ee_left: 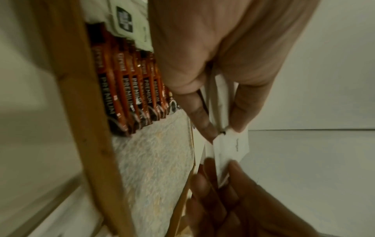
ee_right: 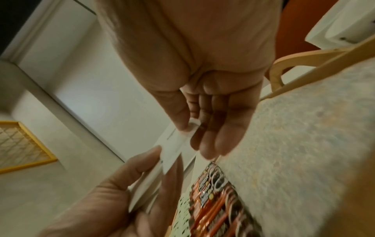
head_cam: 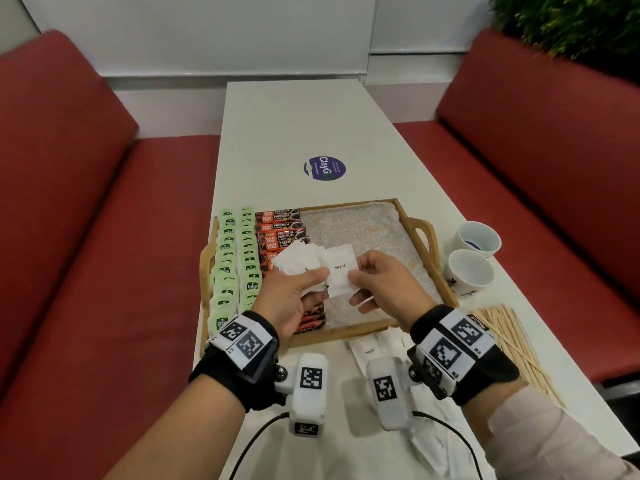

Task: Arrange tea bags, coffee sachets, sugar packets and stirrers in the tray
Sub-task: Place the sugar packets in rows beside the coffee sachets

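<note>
While held above the wooden tray (head_cam: pixel 428 249), gripped a fanned stack of white sugar packets (head_cam: pixel 298 262) in the left hand (head_cam: pixel 293 299), thumb pressed on top and fingers curled beneath. Pinched the edge of the front packet (head_cam: pixel 341 268) — the one printed "Sugar" — between thumb and forefinger of the right hand (head_cam: pixel 384 282), the other fingers loosely extended below; confirmed in both wrist views.

Lay in the tray's left part: two columns of green tea bags (head_cam: pixel 231 268) and, just beside them, a column of red-and-black coffee sachets (head_cam: pixel 280 230), partly hidden by the hands. Showed bare patterned lining across the tray's right part.

Rested on the white table (head_cam: pixel 294 133) near the tray's front edge — a few more sugar packets (head_cam: pixel 369 349), loose. Lay to the right a bundle of wooden stirrers (head_cam: pixel 505 337), outside the tray. Stood beyond them two white cups (head_cam: pixel 474 254), beside the tray's right handle.
</note>
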`<move>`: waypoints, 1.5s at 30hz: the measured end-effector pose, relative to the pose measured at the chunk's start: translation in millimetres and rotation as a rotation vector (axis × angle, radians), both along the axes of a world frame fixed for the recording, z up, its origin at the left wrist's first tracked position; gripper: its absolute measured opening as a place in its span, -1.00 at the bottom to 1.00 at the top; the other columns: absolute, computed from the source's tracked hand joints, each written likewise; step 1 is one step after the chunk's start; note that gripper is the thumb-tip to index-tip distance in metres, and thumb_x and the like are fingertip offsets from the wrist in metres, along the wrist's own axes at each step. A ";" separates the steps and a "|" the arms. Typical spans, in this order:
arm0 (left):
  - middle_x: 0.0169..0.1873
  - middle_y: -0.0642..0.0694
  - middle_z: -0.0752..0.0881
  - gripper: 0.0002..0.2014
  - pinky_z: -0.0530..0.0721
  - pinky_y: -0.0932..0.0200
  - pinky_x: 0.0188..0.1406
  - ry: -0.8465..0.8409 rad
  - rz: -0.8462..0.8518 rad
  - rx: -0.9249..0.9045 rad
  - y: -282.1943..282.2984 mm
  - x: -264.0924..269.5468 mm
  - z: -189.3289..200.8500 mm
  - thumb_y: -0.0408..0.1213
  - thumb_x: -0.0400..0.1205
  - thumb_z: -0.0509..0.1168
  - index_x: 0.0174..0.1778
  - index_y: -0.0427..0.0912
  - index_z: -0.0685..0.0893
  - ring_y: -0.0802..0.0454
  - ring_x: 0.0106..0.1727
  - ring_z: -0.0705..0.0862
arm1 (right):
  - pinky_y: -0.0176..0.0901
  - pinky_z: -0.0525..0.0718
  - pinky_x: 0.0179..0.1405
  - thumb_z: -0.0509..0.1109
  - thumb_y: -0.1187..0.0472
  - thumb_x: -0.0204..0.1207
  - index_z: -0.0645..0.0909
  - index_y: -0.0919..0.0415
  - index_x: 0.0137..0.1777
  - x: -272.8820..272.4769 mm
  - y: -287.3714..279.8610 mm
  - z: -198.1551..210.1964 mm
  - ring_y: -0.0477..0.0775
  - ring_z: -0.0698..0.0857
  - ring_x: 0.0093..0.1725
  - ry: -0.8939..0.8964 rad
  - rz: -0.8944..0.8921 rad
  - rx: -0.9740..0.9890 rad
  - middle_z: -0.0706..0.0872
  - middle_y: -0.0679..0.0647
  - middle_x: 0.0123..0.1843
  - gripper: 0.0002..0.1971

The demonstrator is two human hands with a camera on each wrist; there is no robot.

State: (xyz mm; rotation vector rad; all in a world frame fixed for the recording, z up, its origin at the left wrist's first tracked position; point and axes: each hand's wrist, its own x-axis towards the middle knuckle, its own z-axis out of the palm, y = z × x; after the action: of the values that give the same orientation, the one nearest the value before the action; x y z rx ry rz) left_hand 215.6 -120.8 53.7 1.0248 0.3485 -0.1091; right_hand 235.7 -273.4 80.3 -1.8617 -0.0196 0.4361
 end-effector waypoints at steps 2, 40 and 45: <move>-0.11 -0.14 0.81 -0.72 0.73 0.22 -0.42 -0.011 0.007 0.032 4.8 13.0 5.3 -0.57 0.51 0.36 0.10 -0.23 0.65 -0.01 -0.18 0.80 | -0.20 0.57 -0.47 0.33 0.32 0.58 0.50 0.19 -0.21 16.9 -1.1 3.4 -0.02 0.59 -0.46 -0.071 0.042 -0.094 0.63 0.10 -0.31 -0.85; 0.07 -0.18 0.77 -0.60 0.81 0.10 -0.22 0.081 0.243 0.064 52.5 98.0 -15.2 -0.51 0.51 0.37 0.26 -0.20 0.61 -0.02 -0.08 0.80 | -0.29 0.39 -0.50 0.43 0.14 0.42 0.72 0.29 -0.06 233.9 82.4 -85.0 0.09 0.61 -0.23 -0.137 0.141 -0.750 0.71 0.12 -0.17 -0.78; 0.02 -0.20 0.77 -0.65 0.80 0.13 -0.31 0.132 0.237 -0.031 55.0 99.7 -15.2 -0.51 0.51 0.37 0.20 -0.21 0.62 -0.05 -0.14 0.80 | -0.26 0.34 -0.52 0.41 0.07 0.46 0.66 0.25 -0.14 231.5 81.1 -80.8 0.09 0.57 -0.24 -0.175 0.147 -0.786 0.62 0.09 -0.25 -0.78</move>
State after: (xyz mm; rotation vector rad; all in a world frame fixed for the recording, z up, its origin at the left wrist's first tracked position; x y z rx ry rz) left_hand 315.3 -65.7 38.5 0.9409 0.5844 0.0313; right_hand 467.2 -192.3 -0.5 -2.6821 -0.1183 0.4103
